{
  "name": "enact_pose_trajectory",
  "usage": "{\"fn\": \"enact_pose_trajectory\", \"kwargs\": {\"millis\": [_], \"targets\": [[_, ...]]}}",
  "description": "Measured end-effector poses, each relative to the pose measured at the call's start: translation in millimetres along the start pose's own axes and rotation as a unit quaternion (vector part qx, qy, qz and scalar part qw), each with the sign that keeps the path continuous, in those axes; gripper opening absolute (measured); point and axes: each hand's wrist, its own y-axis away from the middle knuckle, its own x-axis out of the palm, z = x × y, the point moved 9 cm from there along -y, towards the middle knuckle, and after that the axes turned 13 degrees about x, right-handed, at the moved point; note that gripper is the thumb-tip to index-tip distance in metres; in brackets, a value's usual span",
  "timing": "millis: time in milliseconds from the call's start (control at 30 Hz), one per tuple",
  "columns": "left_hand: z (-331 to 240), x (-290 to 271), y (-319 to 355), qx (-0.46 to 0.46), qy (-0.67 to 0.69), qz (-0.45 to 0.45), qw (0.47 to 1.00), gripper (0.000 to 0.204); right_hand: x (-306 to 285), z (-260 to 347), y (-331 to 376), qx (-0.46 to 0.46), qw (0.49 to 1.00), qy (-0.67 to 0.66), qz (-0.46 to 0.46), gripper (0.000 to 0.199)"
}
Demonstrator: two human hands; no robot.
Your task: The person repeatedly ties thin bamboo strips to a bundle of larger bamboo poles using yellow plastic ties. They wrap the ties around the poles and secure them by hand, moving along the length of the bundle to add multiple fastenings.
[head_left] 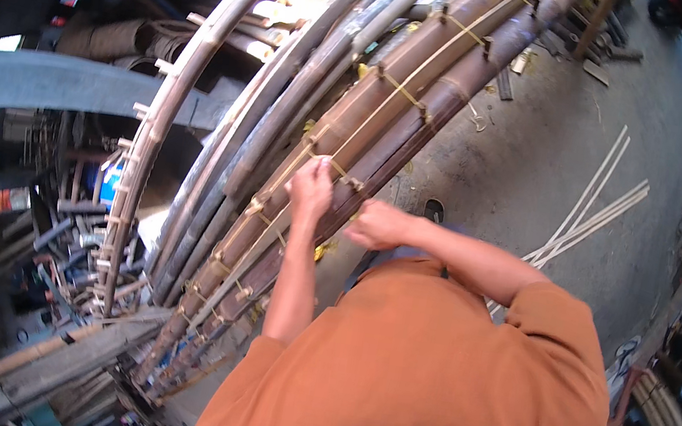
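- Left hand: fingers curled together, pinched on a thin pale yellow strip where it crosses the brown bamboo poles; the hand rests against the pole surface;
- Right hand: closed into a loose fist at the lower edge of the same poles, just beside the left hand; whether it grips an end of the strip cannot be told, the palm being turned away;
- Brown bamboo poles: two or three thick round culms, smooth and glossy, dark reddish brown, lying side by side and running diagonally from lower left to upper right; bound at intervals by yellow lashings, flat and narrow, knotted across the culms; one long pale strip runs lengthwise along them;
- Grey poles: duller, slimmer round lengths lying directly left of the brown ones, parallel to them;
- Curved pale pole: further left, set with short pegs along its length, ladder-like;
- Split slats: several thin, straight, cream-coloured slivers lying loose on the concrete floor, well apart from the hands; the floor is grey, rough and littered with shavings;
- Orange shirt: soft knit cloth, short sleeves, filling the lower view.
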Motion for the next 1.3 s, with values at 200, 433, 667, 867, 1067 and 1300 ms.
{"fn": "enact_pose_trajectory", "kwargs": {"millis": [200, 433, 667, 867, 1067, 1300], "targets": [[-11, -56, -116, 0.014, 0.36, -0.112, 0.926, 0.021, -17, -5, -4, 0.125, 0.989, -0.077, 0.002, 0.04], [74, 5, -136, 0.045, -0.05, 0.021, 0.998, 0.034, 23, 37, -8, 0.135, 0.983, 0.126, -0.017, 0.028], [112, -138, 12, 0.02, -0.051, -0.038, 0.998, 0.029, 108, 147, 7, 0.099, 0.977, -0.14, 0.126, 0.042], [106, -95, 121, 0.064, -0.11, 0.032, 0.991, 0.018, 175, 148, 36, 0.333, 0.928, 0.041, 0.161, 0.056], [112, -100, 118, 0.037, -0.081, 0.008, 0.996, 0.018, 157, 71, -10, 0.293, 0.482, -0.817, -0.12, 0.021], [139, -81, 138, 0.198, 0.071, -0.191, 0.959, 0.038, 72, 208, -169, 0.124, 0.967, -0.223, 0.02, 0.042]]}}
